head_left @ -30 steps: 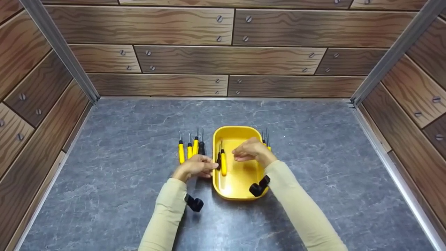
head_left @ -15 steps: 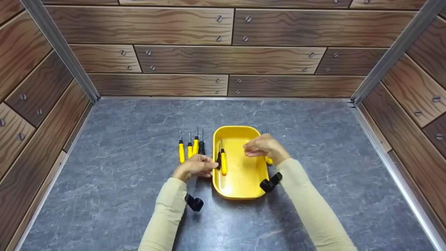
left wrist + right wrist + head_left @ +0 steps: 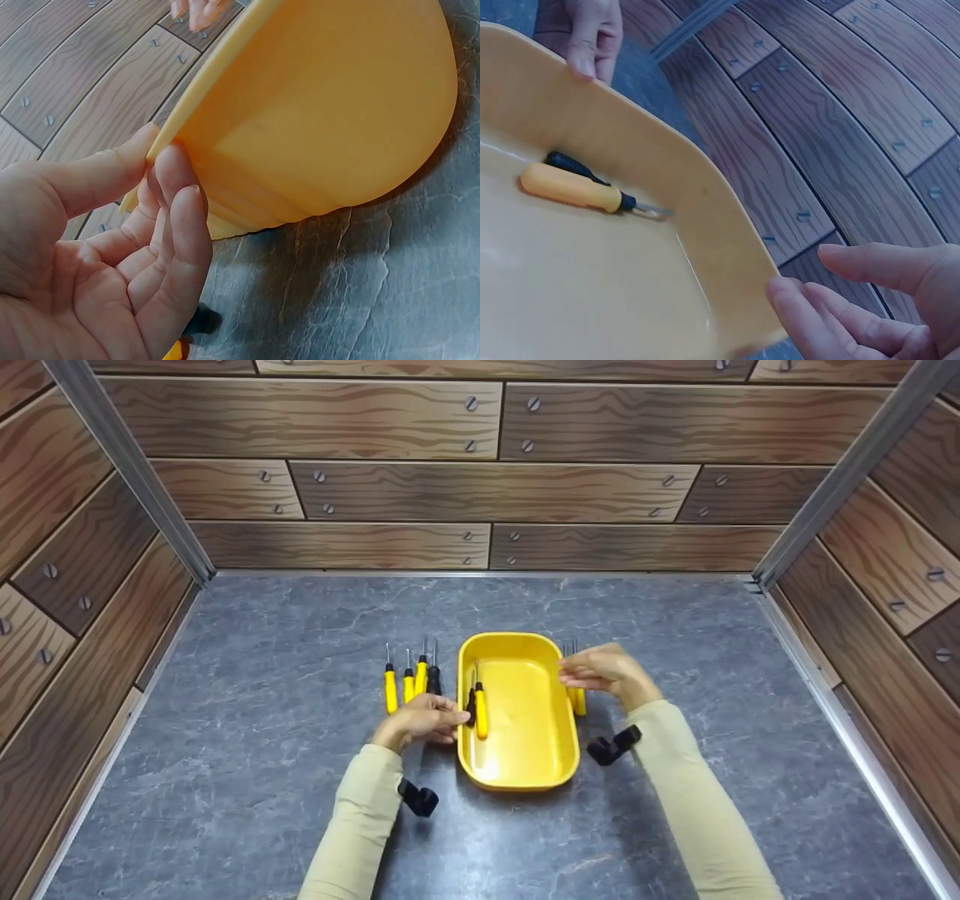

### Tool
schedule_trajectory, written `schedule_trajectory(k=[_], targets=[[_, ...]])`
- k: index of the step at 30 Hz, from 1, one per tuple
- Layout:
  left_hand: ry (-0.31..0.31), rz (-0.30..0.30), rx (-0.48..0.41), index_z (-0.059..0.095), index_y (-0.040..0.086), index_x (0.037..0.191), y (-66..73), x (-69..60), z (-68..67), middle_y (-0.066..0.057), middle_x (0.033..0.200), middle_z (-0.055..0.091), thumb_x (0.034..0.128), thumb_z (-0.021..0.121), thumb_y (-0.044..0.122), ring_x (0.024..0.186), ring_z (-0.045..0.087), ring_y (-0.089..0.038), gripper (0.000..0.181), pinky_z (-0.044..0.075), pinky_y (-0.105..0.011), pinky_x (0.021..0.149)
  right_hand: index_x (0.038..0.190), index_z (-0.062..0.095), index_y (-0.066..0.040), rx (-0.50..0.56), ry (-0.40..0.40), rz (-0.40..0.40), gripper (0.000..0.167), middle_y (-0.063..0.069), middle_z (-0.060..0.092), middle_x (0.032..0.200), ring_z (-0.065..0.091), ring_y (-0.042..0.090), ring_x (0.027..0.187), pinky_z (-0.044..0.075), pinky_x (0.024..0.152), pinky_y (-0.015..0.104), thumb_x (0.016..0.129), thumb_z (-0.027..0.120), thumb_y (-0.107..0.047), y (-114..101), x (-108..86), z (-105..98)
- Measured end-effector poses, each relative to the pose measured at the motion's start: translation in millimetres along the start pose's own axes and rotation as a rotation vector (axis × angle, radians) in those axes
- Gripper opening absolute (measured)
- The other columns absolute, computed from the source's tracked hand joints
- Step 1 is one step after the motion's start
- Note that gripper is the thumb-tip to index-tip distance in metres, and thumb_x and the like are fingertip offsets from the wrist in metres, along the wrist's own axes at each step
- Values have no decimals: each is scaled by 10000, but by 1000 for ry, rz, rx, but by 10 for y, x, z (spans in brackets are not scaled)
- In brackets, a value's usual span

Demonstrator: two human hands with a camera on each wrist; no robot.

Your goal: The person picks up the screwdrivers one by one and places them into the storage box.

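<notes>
My left hand (image 3: 421, 720) pinches the left rim of a yellow plastic tray (image 3: 525, 761), thumb over the edge and fingertips against its outer wall. In the tray, along its left side, lie a yellow-handled screwdriver (image 3: 481, 712) and a black-handled screwdriver (image 3: 574, 166). At the tray's right rim hovers my right hand (image 3: 609, 669), holding nothing. Its thumb stands apart from the fingers in the right wrist view, and the fingertips are close to the rim; whether they touch it cannot be told.
Several screwdrivers, including a yellow one (image 3: 391, 690) and a black one (image 3: 434, 679), lie on the grey tabletop (image 3: 247, 750) left of the tray. More yellow-handled screwdrivers (image 3: 580, 703) lie against its right side, partly hidden by my right hand. Wood-patterned walls (image 3: 480, 487) enclose the table.
My right hand has moved right, from above the inside of the tray to its right rim. The left hand, the tray and the screwdrivers in it have stayed in place.
</notes>
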State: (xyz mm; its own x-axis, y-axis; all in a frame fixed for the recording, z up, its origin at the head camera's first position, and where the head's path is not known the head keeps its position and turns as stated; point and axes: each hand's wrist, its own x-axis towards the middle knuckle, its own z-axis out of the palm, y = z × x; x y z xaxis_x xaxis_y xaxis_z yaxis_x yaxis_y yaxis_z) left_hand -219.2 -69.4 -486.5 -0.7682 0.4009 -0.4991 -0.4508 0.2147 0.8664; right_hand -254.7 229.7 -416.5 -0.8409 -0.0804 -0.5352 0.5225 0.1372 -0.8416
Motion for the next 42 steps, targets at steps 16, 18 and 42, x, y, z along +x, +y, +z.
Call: schedule_trajectory(k=[16, 18, 42], targets=[[7, -9, -10, 598, 59, 953, -35, 10, 8, 38, 681, 603, 918, 639, 122, 583, 574, -63, 83, 562, -173, 599, 1042, 669, 51, 40, 81, 107, 161, 33, 718, 665, 705, 109, 626, 619, 700, 215, 900, 623, -10, 262, 100, -346], [8, -10, -8, 598, 63, 945, -36, 7, 12, 37, 681, 604, 918, 641, 125, 586, 577, -65, 79, 563, -174, 600, 1035, 675, 45, 45, 80, 118, 155, 34, 718, 666, 704, 110, 622, 619, 695, 216, 898, 625, -7, 286, 107, -351], [11, -9, -5, 581, 99, 878, 9, -13, 14, 30, 706, 605, 911, 653, 133, 610, 577, -75, 87, 579, -205, 655, 1215, 562, 119, 0, 90, 131, 325, 18, 705, 638, 687, 101, 588, 621, 671, 228, 913, 574, -2, 412, 186, -359]])
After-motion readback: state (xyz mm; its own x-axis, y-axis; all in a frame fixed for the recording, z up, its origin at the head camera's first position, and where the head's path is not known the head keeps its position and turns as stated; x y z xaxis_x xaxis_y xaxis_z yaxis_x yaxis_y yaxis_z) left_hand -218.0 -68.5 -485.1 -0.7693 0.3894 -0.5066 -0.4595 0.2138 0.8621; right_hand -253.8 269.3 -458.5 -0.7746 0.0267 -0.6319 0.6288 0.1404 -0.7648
